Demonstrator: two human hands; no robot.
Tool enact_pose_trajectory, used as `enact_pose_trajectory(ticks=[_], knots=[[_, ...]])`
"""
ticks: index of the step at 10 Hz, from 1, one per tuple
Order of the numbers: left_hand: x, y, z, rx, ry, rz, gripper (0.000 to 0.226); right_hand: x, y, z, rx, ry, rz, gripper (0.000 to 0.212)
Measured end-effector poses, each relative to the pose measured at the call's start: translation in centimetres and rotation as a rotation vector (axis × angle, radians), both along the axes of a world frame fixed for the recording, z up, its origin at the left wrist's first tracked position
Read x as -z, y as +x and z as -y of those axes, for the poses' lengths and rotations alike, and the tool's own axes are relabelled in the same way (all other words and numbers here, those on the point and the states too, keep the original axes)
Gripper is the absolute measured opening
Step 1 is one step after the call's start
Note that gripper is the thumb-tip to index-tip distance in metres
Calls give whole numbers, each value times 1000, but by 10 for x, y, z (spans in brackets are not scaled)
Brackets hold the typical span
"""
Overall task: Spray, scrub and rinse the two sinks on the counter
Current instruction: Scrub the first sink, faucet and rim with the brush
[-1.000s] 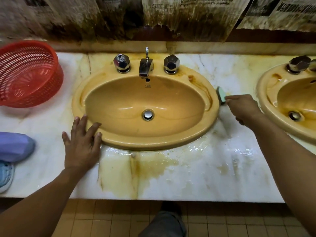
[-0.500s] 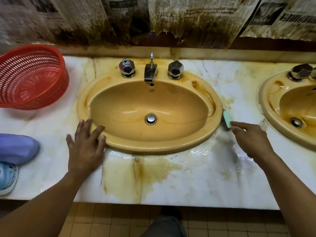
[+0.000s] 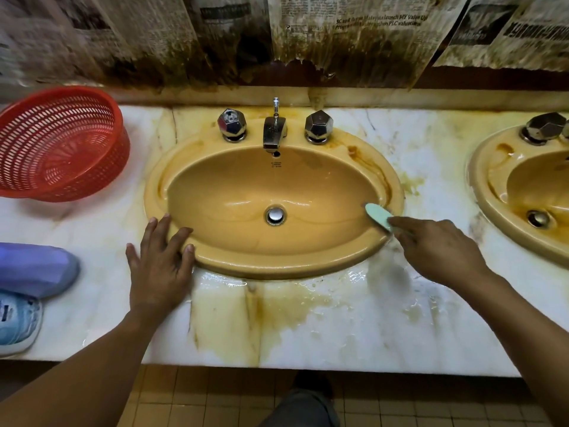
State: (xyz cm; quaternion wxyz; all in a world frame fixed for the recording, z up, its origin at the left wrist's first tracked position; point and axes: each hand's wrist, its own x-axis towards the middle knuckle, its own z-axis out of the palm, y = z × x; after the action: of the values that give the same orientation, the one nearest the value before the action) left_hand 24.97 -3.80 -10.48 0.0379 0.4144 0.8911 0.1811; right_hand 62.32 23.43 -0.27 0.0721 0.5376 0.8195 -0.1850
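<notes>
A yellow oval sink [image 3: 215, 263] is set in the stained marble counter [image 3: 338, 318], with two knobs and a chrome tap [image 3: 274, 131] at its back. My right hand [image 3: 437, 245] grips a pale green sponge [image 3: 378, 217] against the sink's right rim, its tip over the bowl. Flat on the counter lies my left hand [image 3: 160, 263], fingers spread, their tips on the sink's front-left rim. A second yellow sink [image 3: 492, 211] is partly visible at the right edge, with brown stains on its rim.
A red plastic basket [image 3: 61, 143] lies tilted on the counter at the left. A purple object [image 3: 34, 269] and a blue-white one [image 3: 17, 322] sit at the left edge. Stained newspaper covers the back wall. Water pools along the counter's front.
My right hand has carried the sponge from the counter right of the sink down along its edge and onto the right rim. The left hand has stayed put.
</notes>
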Motion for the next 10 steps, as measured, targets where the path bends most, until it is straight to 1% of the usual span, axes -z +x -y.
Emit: enact_pose_trajectory(ticks=[1,2,3,4,5,6,7,8,9,10], knots=[[-1,-1,0,3,5,-5,45,-8,-5,-29,-1,70,51,36],[-1,0,-1,1,13,2,45,-13,-11,-59,-20,38,62,35],[-1,-1,0,0,9,-8,46,-14,-12,-56,-163,-31,196,37],[0,-1,-1,0,14,-6,45,-14,-9,-53,-206,22,235,37],[-1,0,-1,-8,21,4,43,-11,-3,-57,-135,69,154,37],[-1,0,0,-12,16,3,43,-13,-3,-41,-256,-31,208,36],[-2,-1,0,-7,23,7,43,-18,-4,-36,-269,-99,177,35],[-2,0,-1,-9,24,10,43,-16,3,-46,-103,-70,40,33],[-3,1,-1,-16,26,14,44,-13,9,-16,-135,-180,-42,31],[-3,1,-2,-12,25,1,44,-13,9,19,-202,-343,-113,30]])
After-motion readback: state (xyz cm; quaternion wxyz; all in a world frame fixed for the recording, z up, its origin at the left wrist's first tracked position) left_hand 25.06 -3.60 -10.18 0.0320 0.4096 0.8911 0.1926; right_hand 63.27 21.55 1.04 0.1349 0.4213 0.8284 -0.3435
